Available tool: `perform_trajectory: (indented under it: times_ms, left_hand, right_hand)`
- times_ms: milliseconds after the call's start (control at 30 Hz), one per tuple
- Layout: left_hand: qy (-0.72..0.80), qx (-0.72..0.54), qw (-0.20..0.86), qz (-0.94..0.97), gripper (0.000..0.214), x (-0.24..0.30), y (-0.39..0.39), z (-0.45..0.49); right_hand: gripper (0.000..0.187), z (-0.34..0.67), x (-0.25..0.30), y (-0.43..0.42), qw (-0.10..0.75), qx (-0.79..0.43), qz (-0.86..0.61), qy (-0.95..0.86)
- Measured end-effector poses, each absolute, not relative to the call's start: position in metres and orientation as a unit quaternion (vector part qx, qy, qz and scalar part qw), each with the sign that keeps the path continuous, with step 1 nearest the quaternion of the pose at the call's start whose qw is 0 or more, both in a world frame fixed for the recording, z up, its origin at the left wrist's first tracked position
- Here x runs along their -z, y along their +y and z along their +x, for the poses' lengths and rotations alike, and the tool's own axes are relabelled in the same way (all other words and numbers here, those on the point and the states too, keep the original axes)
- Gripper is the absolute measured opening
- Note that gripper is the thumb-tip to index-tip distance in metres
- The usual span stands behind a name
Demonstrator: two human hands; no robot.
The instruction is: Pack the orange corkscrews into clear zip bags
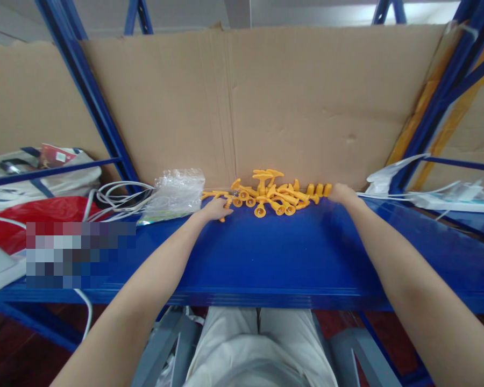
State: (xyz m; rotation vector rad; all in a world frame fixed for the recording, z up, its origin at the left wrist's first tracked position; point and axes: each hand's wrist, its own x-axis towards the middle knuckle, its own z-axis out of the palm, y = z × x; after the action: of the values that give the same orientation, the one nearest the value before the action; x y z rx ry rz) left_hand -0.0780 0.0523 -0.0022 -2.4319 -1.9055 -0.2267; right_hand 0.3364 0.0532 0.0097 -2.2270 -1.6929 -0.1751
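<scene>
A heap of several small orange plastic parts (271,194) lies at the back of the blue shelf (266,252), against a cardboard wall. My left hand (215,208) reaches to the heap's left end, fingers curled on an orange part there. My right hand (341,192) rests at the heap's right end, touching the row of orange parts, its fingers mostly hidden behind the knuckles.
A clear plastic bag (174,194) lies left of the heap, with white cables (119,196) and a red bag (44,215) further left. White bags and cables (427,193) sit at the right. Blue rack posts (92,102) flank the cardboard (266,97).
</scene>
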Motion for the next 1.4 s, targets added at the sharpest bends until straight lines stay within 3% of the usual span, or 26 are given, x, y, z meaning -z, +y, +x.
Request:
perform_trajectory:
  times_ms: [100, 333, 567, 767, 1133, 1233, 1400]
  left_hand:
    - [-0.608, 0.066, 0.028, -0.790, 0.021, 0.003, 0.054, -0.078]
    - [-0.610, 0.074, 0.023, -0.789, 0.022, 0.005, 0.056, -0.077]
    - [-0.601, 0.060, 0.025, -0.796, 0.023, 0.000, 0.045, -0.072]
    - [-0.607, 0.053, 0.017, -0.793, 0.024, -0.003, 0.042, -0.070]
    - [-0.601, 0.027, 0.028, -0.798, 0.028, -0.001, 0.045, -0.070]
    - [-0.601, 0.030, 0.022, -0.798, 0.028, -0.002, 0.044, -0.070]
    - [-0.602, 0.032, 0.028, -0.797, 0.029, -0.004, 0.040, -0.068]
  right_hand:
    - [0.036, 0.342, -0.016, 0.057, 0.132, 0.069, -0.800, -0.582]
    - [0.048, 0.320, -0.015, 0.082, 0.173, 0.098, -0.735, -0.648]
    - [0.043, 0.300, -0.003, 0.104, 0.120, 0.075, -0.740, -0.658]
    - [0.053, 0.307, 0.003, 0.112, 0.178, 0.080, -0.745, -0.638]
    - [0.023, 0.305, 0.000, 0.111, 0.127, -0.004, -0.801, -0.585]
    - [0.015, 0.307, -0.003, 0.105, 0.177, 0.001, -0.794, -0.582]
    - [0.028, 0.315, -0.030, 0.096, 0.345, 0.029, -0.750, -0.564]
